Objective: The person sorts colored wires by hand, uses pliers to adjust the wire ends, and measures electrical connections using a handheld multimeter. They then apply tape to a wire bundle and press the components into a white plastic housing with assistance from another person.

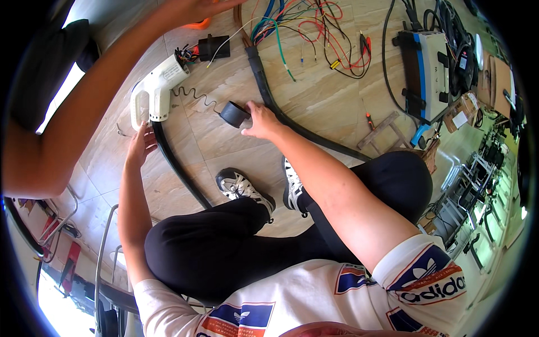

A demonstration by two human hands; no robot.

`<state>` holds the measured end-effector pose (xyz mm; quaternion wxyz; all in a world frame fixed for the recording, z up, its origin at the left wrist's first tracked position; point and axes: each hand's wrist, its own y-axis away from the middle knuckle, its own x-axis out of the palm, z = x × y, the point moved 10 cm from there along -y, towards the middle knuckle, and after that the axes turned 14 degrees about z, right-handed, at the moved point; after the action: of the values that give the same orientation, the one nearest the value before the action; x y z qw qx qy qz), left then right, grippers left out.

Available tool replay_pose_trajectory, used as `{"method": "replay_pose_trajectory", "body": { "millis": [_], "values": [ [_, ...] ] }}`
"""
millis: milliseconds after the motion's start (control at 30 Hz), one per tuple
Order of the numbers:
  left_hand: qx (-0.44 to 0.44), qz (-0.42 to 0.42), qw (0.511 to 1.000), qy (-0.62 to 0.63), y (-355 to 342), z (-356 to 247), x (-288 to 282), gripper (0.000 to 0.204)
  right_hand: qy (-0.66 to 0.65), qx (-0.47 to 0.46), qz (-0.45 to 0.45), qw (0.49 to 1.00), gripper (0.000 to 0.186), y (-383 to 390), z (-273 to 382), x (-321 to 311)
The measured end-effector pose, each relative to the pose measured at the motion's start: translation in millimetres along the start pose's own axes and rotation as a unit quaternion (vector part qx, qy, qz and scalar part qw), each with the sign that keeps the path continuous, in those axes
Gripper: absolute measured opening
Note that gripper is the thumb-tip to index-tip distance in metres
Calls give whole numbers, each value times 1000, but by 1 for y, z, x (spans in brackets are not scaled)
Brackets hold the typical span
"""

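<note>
My left hand, fingers loosely apart, is at the lower end of a white handled device, beside the thick black cable that comes out of it. My right hand has its thumb and fingers apart at a black cylindrical piece, with fingertips on or very near its rim. A thin coiled wire runs from the white device toward that cylinder. Loose wires and a black block sit at the device's top end. Another thick cable lies beyond my right hand, ending in loose coloured wires.
Another person's arm reaches across the upper left. On the tiled floor are a grey-and-blue case with cables, a screwdriver, a wooden frame and cardboard. Metal tubing stands at the lower left.
</note>
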<state>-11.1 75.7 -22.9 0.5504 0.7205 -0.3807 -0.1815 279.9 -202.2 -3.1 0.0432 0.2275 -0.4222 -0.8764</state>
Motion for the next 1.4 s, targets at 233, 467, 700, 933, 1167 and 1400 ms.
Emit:
{"method": "replay_pose_trajectory", "body": {
  "millis": [233,467,700,933,1167,1400],
  "values": [
    [31,42,984,-169,-1,-8,8,47,44,11,24,999,89,-4,-2,7],
    [29,32,964,-261,-2,-16,12,44,51,21,51,997,67,-1,-5,11],
    [57,27,973,-221,2,-20,13,37,60,25,36,997,56,6,1,10],
    [50,50,981,-181,-3,-14,10,38,96,60,-20,993,40,3,2,13],
    [80,22,966,-244,-1,-16,10,40,105,106,-59,987,27,-4,0,15],
    [75,15,978,-194,-1,-12,10,36,113,111,-47,986,36,-2,2,12]
  ]
}}
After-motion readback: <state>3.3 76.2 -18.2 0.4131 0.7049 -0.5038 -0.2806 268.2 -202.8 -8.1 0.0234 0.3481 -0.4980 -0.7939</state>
